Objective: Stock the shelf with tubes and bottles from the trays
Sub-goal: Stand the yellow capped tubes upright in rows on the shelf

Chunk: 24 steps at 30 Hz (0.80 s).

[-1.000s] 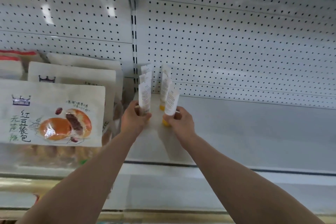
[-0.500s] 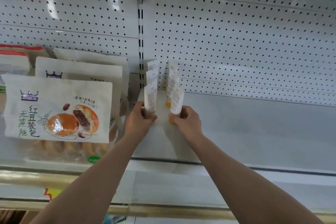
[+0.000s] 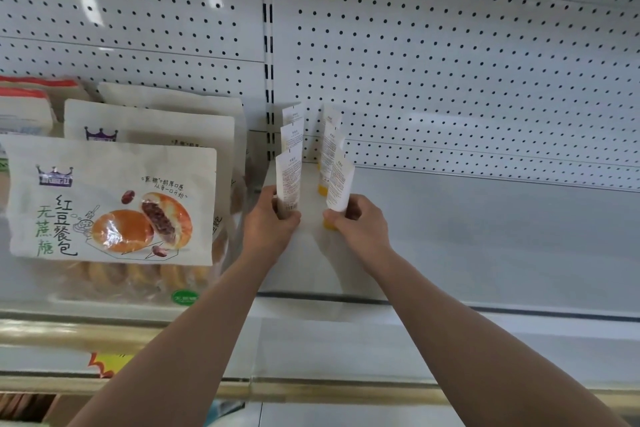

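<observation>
- The left hand (image 3: 273,222) is wrapped round the base of a white tube (image 3: 289,180), held upright at the front of the left row, just right of the shelf upright (image 3: 267,80).
- The right hand (image 3: 360,225) pinches a second white tube (image 3: 340,185) just above its yellow cap (image 3: 329,224); this one leans towards the upright and fronts the right row.
- Risk: the tubes stand on narrow caps in tight files. If a hand lets go before its cap sits flat, I judge that tube would tip back and topple the ones behind it.
- Risk: the right tube's lean looks the likelier cause of a fall. It could also swing across the gap into the left row.
- Risk: the left wrist is close to the bread bags (image 3: 110,198) left of the upright, so pulling back carelessly may snag one.
- Count: six tubes, three in each row, two of them in hand.
- Count: two hands, both gripping.
- Count: at least three bread bags in a stack, with red-edged packs (image 3: 24,97) further left.
- Count: no bottles or trays in view.
</observation>
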Available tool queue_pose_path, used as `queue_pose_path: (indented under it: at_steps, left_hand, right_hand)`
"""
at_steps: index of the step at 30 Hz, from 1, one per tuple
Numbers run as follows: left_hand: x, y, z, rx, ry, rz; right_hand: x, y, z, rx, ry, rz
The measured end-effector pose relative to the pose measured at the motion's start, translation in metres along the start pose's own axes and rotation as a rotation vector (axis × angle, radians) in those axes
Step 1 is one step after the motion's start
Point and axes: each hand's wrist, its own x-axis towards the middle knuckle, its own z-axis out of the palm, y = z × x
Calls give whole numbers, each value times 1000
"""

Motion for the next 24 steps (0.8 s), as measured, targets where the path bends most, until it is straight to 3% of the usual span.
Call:
queue_pose_path:
  at_steps: [12,20,24]
  left_hand:
    - [-6,6,-5,-102,27,-103]
    - [-76,38,18,-308,300,-241]
    - [-117,81,65,-487,148,-274]
  right_hand:
    - [-2,-1,-15,101,-114,84]
    - [-35,16,-85,221,-61,172]
    - [-59,28,-141,323,-6,212]
